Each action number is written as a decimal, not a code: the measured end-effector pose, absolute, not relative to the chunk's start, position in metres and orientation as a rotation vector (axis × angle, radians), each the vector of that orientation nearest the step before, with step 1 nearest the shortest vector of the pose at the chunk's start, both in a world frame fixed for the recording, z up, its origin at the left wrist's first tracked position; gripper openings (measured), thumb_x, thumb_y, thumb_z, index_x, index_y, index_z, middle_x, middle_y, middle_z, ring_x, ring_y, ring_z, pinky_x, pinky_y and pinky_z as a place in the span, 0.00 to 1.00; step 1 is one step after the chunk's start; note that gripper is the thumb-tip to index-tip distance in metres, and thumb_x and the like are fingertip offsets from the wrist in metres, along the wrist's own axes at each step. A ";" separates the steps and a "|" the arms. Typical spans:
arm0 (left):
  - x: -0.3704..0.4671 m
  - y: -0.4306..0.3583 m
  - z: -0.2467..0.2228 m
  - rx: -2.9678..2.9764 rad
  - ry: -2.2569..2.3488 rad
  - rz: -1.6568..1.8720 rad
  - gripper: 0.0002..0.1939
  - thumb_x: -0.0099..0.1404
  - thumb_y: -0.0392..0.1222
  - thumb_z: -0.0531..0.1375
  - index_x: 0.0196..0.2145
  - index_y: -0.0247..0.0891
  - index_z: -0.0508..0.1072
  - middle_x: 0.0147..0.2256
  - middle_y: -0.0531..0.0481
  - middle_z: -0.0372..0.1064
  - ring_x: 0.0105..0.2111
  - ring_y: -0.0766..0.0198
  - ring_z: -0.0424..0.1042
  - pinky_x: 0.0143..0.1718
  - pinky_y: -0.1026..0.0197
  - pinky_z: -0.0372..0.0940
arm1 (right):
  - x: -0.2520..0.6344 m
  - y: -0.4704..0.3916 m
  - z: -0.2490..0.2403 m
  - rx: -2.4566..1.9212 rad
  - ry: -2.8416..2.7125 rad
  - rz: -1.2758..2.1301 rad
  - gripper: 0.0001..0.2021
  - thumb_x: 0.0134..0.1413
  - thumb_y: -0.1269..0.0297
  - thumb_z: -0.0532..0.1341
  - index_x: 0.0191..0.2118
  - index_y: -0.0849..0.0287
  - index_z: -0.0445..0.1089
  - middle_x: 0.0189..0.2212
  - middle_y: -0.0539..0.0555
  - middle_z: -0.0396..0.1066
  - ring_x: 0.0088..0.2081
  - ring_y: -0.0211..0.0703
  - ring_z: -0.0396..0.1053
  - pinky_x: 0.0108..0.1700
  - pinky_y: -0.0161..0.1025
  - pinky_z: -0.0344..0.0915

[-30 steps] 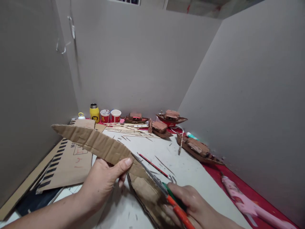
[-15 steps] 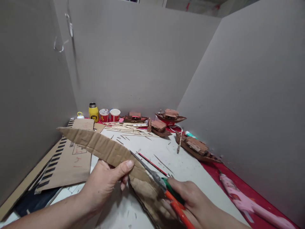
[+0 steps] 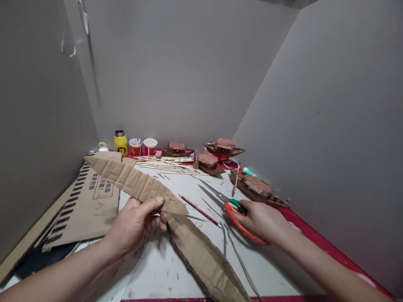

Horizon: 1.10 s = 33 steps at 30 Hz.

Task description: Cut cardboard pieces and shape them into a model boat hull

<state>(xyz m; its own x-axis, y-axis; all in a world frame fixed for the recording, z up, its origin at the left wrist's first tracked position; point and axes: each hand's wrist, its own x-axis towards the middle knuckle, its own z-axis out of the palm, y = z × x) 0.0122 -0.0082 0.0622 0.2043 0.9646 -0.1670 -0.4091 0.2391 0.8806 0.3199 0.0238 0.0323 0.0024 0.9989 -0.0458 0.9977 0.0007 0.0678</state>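
Between the thumb and fingers of my left hand [image 3: 140, 220] is a curved strip of cardboard [image 3: 138, 181], pointed at its far left end. Just below it lies a boat-shaped cardboard piece [image 3: 201, 253] with raised sides; my left fingertips are at its tip, and I cannot tell whether they grip it too. My right hand [image 3: 261, 218] is closed round the orange and green handles of a pair of scissors [image 3: 222, 196]. The blades point up and left, apart from the cardboard. A red pencil [image 3: 200, 210] and thin cardboard offcuts [image 3: 241, 258] lie between the hands.
Brown model boats [image 3: 256, 188] stand at the back and right. Thin wooden sticks [image 3: 166, 164] lie behind the work, near paper cups [image 3: 150, 147] and a yellow bottle [image 3: 120, 143]. Flat printed cardboard [image 3: 85, 209] covers the left side. Grey panels [image 3: 176, 75] enclose the table.
The scissors have come off the cardboard strip and moved up and right. The strip's near end now shows cut to a point, and a long thin offcut lies on the table.
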 end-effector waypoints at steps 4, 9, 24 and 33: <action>0.011 -0.006 0.054 0.903 0.935 1.089 0.13 0.56 0.45 0.67 0.22 0.32 0.75 0.21 0.50 0.70 0.21 0.67 0.67 0.22 0.66 0.64 | 0.338 0.028 0.022 2.171 2.067 0.020 0.23 0.60 0.48 0.50 0.39 0.62 0.74 0.36 0.67 0.78 0.37 0.61 0.76 0.30 0.41 0.60; 0.012 -0.005 0.049 0.958 0.991 1.086 0.12 0.57 0.45 0.67 0.23 0.32 0.75 0.22 0.51 0.70 0.21 0.69 0.68 0.23 0.68 0.65 | 0.337 0.012 0.025 2.223 2.294 -0.049 0.21 0.59 0.49 0.50 0.39 0.60 0.71 0.31 0.61 0.77 0.32 0.53 0.75 0.30 0.38 0.61; 0.017 -0.005 0.049 0.899 0.916 0.935 0.10 0.60 0.42 0.62 0.27 0.32 0.75 0.23 0.48 0.71 0.21 0.65 0.68 0.23 0.64 0.67 | 0.350 0.010 0.019 2.219 2.208 0.073 0.24 0.58 0.47 0.52 0.43 0.62 0.73 0.37 0.66 0.77 0.37 0.63 0.75 0.33 0.47 0.67; 0.044 -0.041 0.038 1.151 0.715 0.350 0.16 0.62 0.51 0.60 0.27 0.34 0.74 0.20 0.53 0.68 0.18 0.71 0.62 0.19 0.70 0.56 | 0.246 -0.020 0.065 1.994 2.666 -1.960 0.19 0.48 0.55 0.67 0.45 0.59 0.73 0.36 0.54 0.75 0.35 0.44 0.72 0.36 0.38 0.70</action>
